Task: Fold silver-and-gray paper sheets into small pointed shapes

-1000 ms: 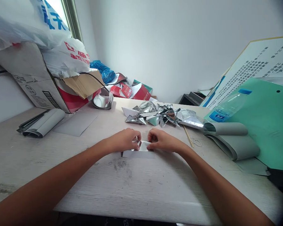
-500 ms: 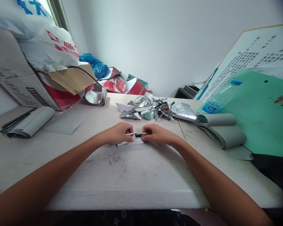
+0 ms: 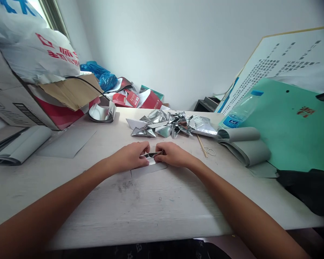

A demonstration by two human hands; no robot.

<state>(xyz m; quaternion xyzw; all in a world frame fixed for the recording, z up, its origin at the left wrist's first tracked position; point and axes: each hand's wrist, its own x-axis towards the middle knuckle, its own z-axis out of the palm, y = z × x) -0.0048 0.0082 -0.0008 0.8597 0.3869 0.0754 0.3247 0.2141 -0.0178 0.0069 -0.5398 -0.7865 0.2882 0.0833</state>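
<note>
Both hands pinch a small sheet of silvery foil paper (image 3: 152,162) low over the table, its upper edge bent up between them. My left hand (image 3: 131,155) grips its left side, thumb toward me, and my right hand (image 3: 172,154) grips its right side. The sheet's pale lower part (image 3: 148,170) spreads on the table below the fingers. My fingertips partly hide the bent edge. Just beyond lies a pile of shiny silver folded pieces (image 3: 167,122). A thin wooden stick (image 3: 202,145) and a rubber band (image 3: 211,152) lie to the right of my right hand.
Rolled grey sheets (image 3: 24,144) and a flat grey sheet (image 3: 67,144) lie on the left, near a cardboard box (image 3: 18,104). On the right are folded grey sheets (image 3: 248,147), a plastic bottle (image 3: 240,111) and a green board (image 3: 291,133). A silvery roll (image 3: 101,112) sits at the back.
The view has turned slightly right. Both hands still hold the foil sheet; its bent edge has tilted, and more of its pale lower part shows on the table.
</note>
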